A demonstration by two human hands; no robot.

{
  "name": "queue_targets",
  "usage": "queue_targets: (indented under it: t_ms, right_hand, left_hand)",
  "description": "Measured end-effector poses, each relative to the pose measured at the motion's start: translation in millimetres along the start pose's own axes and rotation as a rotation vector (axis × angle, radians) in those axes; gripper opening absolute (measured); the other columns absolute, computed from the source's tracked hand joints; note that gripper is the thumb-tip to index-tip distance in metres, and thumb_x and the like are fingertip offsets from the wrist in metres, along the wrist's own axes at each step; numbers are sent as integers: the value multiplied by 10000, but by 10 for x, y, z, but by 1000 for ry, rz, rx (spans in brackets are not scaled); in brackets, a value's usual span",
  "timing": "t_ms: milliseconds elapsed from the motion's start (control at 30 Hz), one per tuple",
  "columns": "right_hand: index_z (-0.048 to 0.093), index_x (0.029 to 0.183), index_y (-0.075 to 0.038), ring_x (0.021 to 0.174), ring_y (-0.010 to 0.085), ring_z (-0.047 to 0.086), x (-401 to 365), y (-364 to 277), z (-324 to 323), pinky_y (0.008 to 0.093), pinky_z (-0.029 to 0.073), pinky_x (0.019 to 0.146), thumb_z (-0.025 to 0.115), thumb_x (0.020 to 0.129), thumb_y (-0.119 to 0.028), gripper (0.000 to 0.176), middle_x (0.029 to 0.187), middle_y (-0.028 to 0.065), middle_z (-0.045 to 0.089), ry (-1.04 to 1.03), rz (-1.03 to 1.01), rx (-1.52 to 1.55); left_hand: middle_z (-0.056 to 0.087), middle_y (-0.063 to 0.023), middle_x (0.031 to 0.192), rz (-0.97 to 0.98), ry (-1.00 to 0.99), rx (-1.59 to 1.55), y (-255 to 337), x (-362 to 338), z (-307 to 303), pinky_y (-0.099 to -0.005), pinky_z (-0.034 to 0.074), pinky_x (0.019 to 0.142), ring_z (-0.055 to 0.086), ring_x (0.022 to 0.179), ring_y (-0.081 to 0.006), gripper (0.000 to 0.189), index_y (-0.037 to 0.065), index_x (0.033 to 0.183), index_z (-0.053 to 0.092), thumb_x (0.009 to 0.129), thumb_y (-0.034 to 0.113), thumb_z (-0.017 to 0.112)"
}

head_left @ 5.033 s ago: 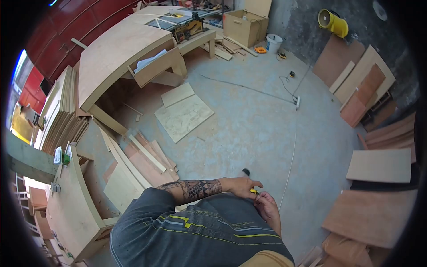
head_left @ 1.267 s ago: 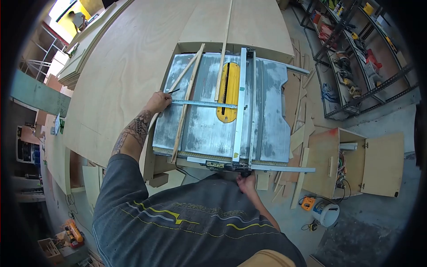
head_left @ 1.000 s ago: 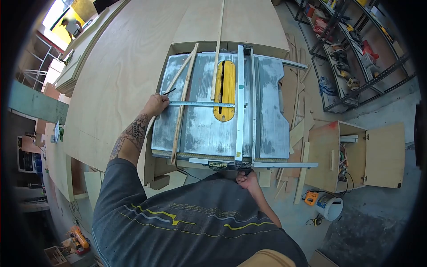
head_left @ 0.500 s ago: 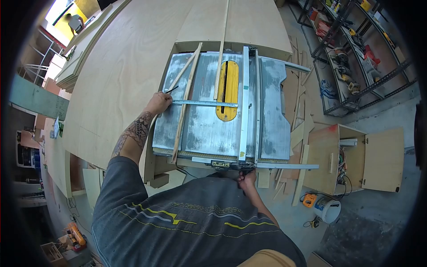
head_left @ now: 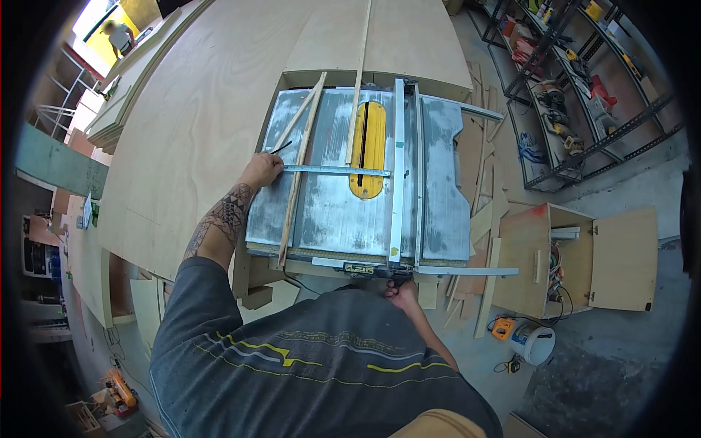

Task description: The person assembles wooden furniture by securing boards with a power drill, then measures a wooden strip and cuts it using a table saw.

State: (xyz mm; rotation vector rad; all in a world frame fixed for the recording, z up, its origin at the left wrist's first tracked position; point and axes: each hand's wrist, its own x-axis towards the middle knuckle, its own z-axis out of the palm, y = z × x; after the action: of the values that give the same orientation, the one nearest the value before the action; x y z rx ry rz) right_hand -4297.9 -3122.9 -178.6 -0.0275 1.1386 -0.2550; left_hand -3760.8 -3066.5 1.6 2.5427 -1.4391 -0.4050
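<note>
A metal ruler (head_left: 332,171) lies across the grey table saw top (head_left: 328,219), over the yellow throat plate (head_left: 377,139) with its dark blade slot. My left hand (head_left: 261,170) is closed on the ruler's left end, and a thin dark pencil-like stick (head_left: 281,147) juts from its fingers. At its other end the ruler meets the long pale rip fence (head_left: 397,212). Below the saw's front edge, my right hand (head_left: 401,293) is closed around a black handle (head_left: 399,280) at the fence's front; its fingers are partly hidden. Narrow wood strips (head_left: 301,175) lie on the saw top.
A large plywood sheet (head_left: 182,95) borders the saw on the left and back. Offcuts (head_left: 482,219) litter the right side. Metal shelves (head_left: 569,109) with tools stand back right, an open wooden cabinet (head_left: 522,255) and white bucket (head_left: 533,343) nearer. Another person (head_left: 119,38) is far left.
The view has shifted slightly, moving the saw a little left in it. Relative to the saw, the ruler has slid right, closing the small gap to the fence. Both hands keep their grips.
</note>
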Motion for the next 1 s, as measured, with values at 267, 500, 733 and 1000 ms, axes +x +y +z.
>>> queue_targets:
  t_ms: [267, 500, 733, 1000]
  right_hand:
    - [568, 906, -91, 473, 178, 450, 40, 148, 47, 346, 385, 445, 214, 1117, -628, 677, 632, 74, 569, 218, -286, -215]
    - [567, 869, -80, 444, 176, 470, -15, 179, 111, 345, 405, 412, 227, 1128, -605, 677, 604, 81, 566, 274, -388, -267]
    - [567, 897, -90, 470, 180, 459, -28, 141, 79, 353, 404, 443, 212, 1126, -607, 667, 623, 82, 559, 207, -321, -244]
    - [563, 923, -109, 503, 177, 424, -87, 84, 121, 356, 380, 494, 217, 1107, -629, 651, 641, 70, 531, 159, -232, -175]
  left_hand:
    - [733, -228, 1065, -27, 8, -4, -3, -46, 3, -473, 558, 980, 696, 1054, -394, 253, 89, 1071, 802, 966, 271, 662]
    - [733, -227, 1076, -47, 24, 8, -8, -61, 26, -476, 554, 996, 693, 1063, -395, 255, 94, 1072, 804, 975, 278, 657]
    - [729, -217, 1098, -58, 13, 21, -8, -61, 29, -479, 556, 996, 690, 1083, -389, 257, 103, 1091, 803, 980, 285, 658]
    - [729, -212, 1103, -54, 17, 21, -77, -24, 88, -473, 562, 989, 692, 1090, -382, 258, 112, 1099, 804, 974, 287, 661]
